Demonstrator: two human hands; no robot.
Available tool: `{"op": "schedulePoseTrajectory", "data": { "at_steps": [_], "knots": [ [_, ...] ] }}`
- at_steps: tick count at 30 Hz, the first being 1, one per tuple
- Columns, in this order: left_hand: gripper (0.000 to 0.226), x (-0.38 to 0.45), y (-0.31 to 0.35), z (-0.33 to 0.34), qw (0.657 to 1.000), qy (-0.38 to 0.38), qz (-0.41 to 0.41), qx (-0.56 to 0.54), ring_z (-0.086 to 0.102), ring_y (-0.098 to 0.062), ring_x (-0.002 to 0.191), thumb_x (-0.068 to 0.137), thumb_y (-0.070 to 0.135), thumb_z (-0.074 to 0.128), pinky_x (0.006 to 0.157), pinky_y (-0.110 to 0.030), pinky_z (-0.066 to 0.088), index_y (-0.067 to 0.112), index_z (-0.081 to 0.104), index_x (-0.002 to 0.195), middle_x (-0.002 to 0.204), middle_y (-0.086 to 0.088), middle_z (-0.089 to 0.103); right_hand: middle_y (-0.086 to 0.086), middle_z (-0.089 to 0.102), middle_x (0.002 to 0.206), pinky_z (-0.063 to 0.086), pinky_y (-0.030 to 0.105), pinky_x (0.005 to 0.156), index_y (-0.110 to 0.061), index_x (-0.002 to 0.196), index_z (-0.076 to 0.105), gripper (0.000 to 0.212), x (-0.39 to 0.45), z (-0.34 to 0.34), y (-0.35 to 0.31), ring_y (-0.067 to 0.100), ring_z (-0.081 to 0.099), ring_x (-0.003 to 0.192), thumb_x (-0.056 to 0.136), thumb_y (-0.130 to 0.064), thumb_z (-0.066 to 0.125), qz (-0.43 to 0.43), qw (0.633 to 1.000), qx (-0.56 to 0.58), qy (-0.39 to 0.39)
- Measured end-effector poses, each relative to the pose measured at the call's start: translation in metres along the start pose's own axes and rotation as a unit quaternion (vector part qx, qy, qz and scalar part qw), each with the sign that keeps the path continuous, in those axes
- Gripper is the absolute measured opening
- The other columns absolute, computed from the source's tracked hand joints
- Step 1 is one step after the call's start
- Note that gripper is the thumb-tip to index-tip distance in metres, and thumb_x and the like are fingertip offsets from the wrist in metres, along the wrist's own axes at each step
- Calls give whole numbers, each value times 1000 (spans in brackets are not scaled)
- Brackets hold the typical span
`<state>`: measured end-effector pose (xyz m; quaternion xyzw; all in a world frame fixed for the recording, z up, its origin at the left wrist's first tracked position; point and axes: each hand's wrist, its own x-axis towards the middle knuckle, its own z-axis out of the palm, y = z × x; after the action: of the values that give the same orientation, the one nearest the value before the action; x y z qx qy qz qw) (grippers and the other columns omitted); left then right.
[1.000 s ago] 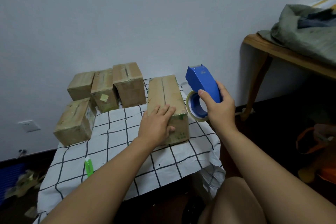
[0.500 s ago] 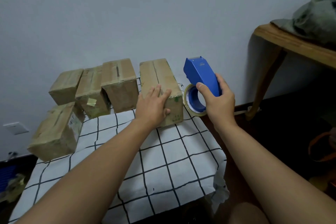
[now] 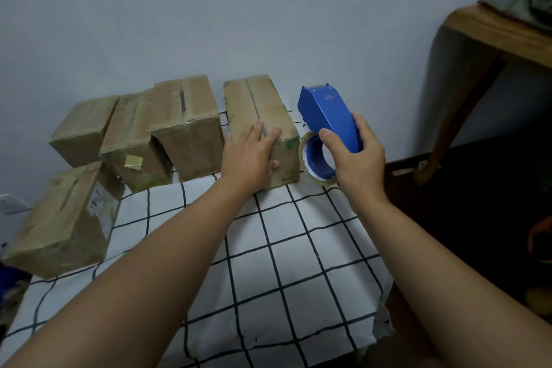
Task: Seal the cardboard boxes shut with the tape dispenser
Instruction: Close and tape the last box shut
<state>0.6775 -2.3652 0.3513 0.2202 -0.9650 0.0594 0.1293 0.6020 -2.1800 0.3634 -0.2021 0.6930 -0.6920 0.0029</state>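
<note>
— Holding anything from where I watch?
— Yes: my right hand [image 3: 357, 163] curls round the blue tape dispenser [image 3: 327, 122].
— And the box [image 3: 257, 104]?
— At nine o'clock, just beside the dispenser, on the checked cloth [image 3: 298, 263]; my left hand [image 3: 249, 158] lies flat on it, fingers straight.

A white cloth with a black grid pattern [image 3: 298, 272] covers the desk, its edge crumpled at 5 o'clock. Behind it rises a plain pale grey wall [image 3: 239, 9]. At 2 o'clock stands a brown wooden table with a curved leg [image 3: 457, 116], and a heap of grey-green fabric [image 3: 531, 0] lies on its top. At 9 o'clock a white wall socket [image 3: 12, 203] sits low on the wall. The floor [image 3: 478, 203] at 3 o'clock is dark.
</note>
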Motion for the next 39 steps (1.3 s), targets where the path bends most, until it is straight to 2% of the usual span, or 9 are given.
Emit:
{"op": "schedulePoseTrajectory", "data": {
  "at_steps": [8, 12, 15, 18, 21, 24, 26, 33, 39],
  "knots": [
    [73, 11, -4, 0, 999, -28, -32, -10, 10, -24, 150, 94, 49, 53, 120, -51, 7, 39, 11, 153, 163, -8, 13, -7, 61, 129, 54, 39, 97, -24, 137, 56, 79, -2, 2, 4, 14, 59, 116, 70, -61, 72, 10, 1000, 19, -3],
    [69, -13, 1, -16, 987, 68, -37, -144, 26, -25, 144, 93, 34, 56, 117, -43, 22, 29, 23, 153, 156, -10, 31, -27, 64, 111, 52, 15, 81, -34, 127, 59, 64, -15, -5, -2, -2, 62, 105, 69, -57, 75, 7, 998, 53, -16],
    [44, -43, 3, -36, 922, 128, -90, -355, 55, -8, 109, 91, 25, 55, 89, -23, 42, 22, 54, 135, 124, 3, 61, -22, 66, 110, 52, 15, 77, -30, 129, 61, 63, -30, -12, -7, -2, 64, 99, 71, -51, 76, 7, 996, 73, -42],
    [22, -71, 6, -58, 818, 32, -202, -538, 62, -8, 84, 94, 32, 53, 74, -22, 48, 22, 68, 108, 97, 7, 69, -19, 68, 109, 52, 17, 78, -32, 129, 62, 61, -50, -17, -17, 0, 65, 98, 71, -50, 76, 7, 994, 82, -72],
    [55, -99, 6, -85, 690, -92, -310, -648, 65, -13, 66, 95, 59, 42, 65, -29, 51, 13, 72, 92, 86, -4, 75, -18, 69, 108, 52, 20, 75, -39, 124, 62, 58, -73, -20, -31, 2, 65, 94, 69, -53, 75, -1, 990, 87, -114],
    [84, -126, -2, -108, 614, -179, -316, -701, 64, -15, 62, 84, 80, 36, 55, -25, 50, 5, 74, 94, 82, -7, 74, -5, 67, 120, 51, 22, 75, -28, 134, 61, 73, -96, -24, -45, 10, 65, 100, 67, -53, 76, -12, 985, 91, -146],
    [78, -142, -6, -123, 589, -196, -306, -722, 61, -14, 59, 82, 77, 46, 54, -24, 49, 5, 73, 93, 78, -6, 71, -1, 65, 128, 51, 20, 77, -25, 137, 60, 77, -109, -28, -55, 12, 64, 104, 66, -51, 77, -22, 982, 87, -165],
    [8, -177, -18, -160, 566, -159, -262, -766, 55, -8, 57, 90, 18, 66, 56, -19, 50, 11, 67, 93, 69, 1, 62, -21, 65, 124, 53, 18, 83, -54, 121, 63, 61, -143, -42, -82, 3, 63, 112, 63, -51, 81, -60, 970, 52, -229],
    [17, -191, -26, -167, 674, -119, -240, -689, 60, -10, 60, 90, 11, 67, 61, -21, 53, 14, 73, 75, 71, -2, 67, -25, 60, 127, 51, 17, 88, -57, 123, 56, 67, -160, -48, -85, -2, 59, 114, 61, -58, 81, -96, 962, -24, -254]
  ]
}}
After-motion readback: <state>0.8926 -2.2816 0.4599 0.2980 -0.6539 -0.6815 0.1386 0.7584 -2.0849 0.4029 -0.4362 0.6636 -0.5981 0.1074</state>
